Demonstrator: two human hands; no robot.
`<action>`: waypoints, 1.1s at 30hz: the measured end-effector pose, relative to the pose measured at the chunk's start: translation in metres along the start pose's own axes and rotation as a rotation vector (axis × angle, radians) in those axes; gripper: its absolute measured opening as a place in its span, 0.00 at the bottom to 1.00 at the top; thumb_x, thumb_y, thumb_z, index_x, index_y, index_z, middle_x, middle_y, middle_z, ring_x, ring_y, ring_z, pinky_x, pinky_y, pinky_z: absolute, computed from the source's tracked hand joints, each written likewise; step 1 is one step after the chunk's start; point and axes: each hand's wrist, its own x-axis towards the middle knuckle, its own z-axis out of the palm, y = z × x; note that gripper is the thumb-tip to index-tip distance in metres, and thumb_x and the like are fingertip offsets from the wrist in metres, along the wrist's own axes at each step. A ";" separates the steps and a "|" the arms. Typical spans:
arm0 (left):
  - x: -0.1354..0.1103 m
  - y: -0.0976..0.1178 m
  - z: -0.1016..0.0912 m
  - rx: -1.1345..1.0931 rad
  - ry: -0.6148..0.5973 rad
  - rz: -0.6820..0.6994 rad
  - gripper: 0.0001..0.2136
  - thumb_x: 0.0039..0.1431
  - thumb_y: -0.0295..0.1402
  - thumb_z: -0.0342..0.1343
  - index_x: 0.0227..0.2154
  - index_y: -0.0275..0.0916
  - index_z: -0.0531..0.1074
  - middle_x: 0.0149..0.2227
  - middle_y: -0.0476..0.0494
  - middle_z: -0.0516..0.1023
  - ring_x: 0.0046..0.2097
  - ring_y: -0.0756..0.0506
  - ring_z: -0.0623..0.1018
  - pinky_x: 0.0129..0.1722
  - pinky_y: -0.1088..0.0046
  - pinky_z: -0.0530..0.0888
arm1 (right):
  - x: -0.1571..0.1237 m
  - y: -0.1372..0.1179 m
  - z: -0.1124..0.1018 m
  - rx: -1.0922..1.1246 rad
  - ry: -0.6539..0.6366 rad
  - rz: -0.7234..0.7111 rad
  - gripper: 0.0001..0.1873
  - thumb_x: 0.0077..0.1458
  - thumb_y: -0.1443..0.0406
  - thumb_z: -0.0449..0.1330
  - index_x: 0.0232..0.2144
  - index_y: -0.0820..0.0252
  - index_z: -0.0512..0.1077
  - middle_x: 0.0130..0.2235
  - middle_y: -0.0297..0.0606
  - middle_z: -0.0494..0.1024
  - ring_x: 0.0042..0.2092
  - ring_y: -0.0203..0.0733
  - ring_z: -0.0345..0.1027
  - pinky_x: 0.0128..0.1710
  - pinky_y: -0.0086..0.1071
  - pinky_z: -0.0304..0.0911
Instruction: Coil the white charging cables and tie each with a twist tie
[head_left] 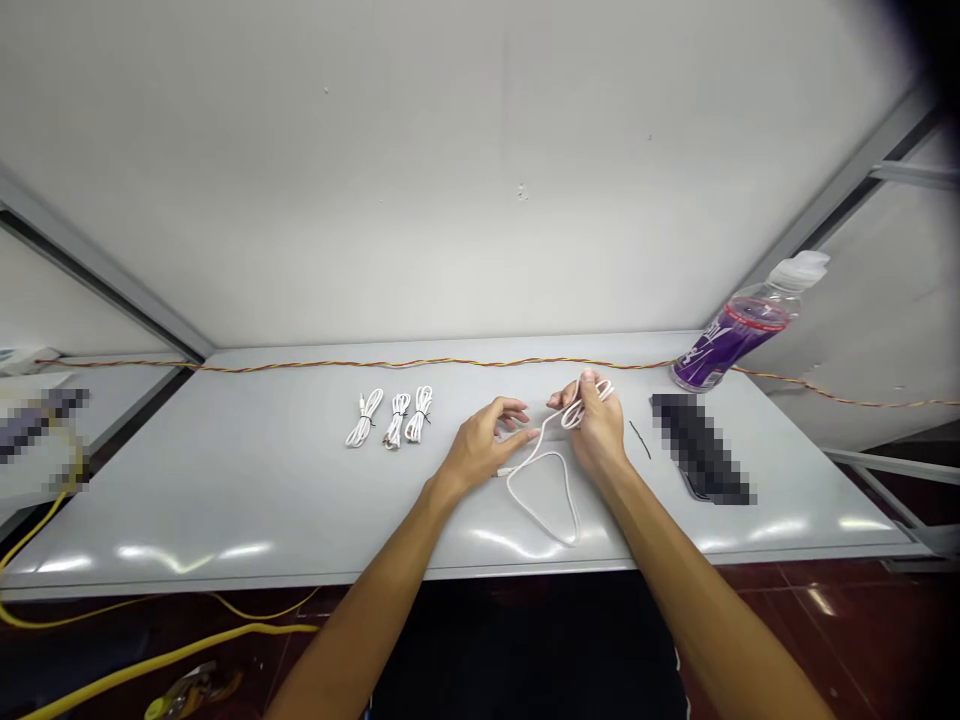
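Note:
My right hand (602, 428) grips a partly coiled white cable (545, 425), with the thumb pressed over its small loops. From that hand, one length of the cable runs down and makes a loose loop on the table. My left hand (480, 442) is open beside the cable, its fingers and thumb spread apart around a gap. The thumb tip is close to the cable; whether it touches cannot be told. One cable end, with a plug, lies just below the left hand. A short black tie (640, 440) rests to the right of my right hand.
Three bundled white cables (396, 420) lie left of my hands, bound with dark ties. A purple-labelled bottle (731, 335) stands at the back right, near a blurred dark object (701, 445). Twisted coloured wires (360, 365) cross the table's rear. Yellow cable (187, 655) hangs at the lower left.

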 end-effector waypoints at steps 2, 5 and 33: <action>-0.002 0.000 -0.001 0.092 -0.077 0.036 0.19 0.55 0.49 0.60 0.47 0.46 0.75 0.40 0.48 0.80 0.45 0.44 0.74 0.46 0.65 0.70 | 0.002 -0.005 -0.002 0.068 0.024 -0.024 0.19 0.52 0.53 0.67 0.30 0.55 0.62 0.19 0.22 0.60 0.22 0.32 0.60 0.28 0.30 0.65; -0.003 0.002 0.000 0.222 -0.162 0.139 0.17 0.53 0.51 0.61 0.39 0.47 0.79 0.39 0.46 0.78 0.45 0.42 0.71 0.49 0.62 0.67 | 0.001 -0.010 -0.002 0.118 0.011 0.001 0.17 0.52 0.55 0.68 0.34 0.55 0.66 0.20 0.21 0.56 0.21 0.30 0.54 0.25 0.27 0.63; -0.002 0.012 -0.016 -1.046 -0.968 -0.464 0.20 0.65 0.41 0.46 0.50 0.34 0.74 0.52 0.31 0.77 0.53 0.34 0.76 0.39 0.62 0.77 | -0.032 -0.031 0.043 0.079 -0.717 0.168 0.19 0.59 0.48 0.58 0.26 0.55 0.68 0.10 0.22 0.51 0.17 0.33 0.46 0.16 0.26 0.56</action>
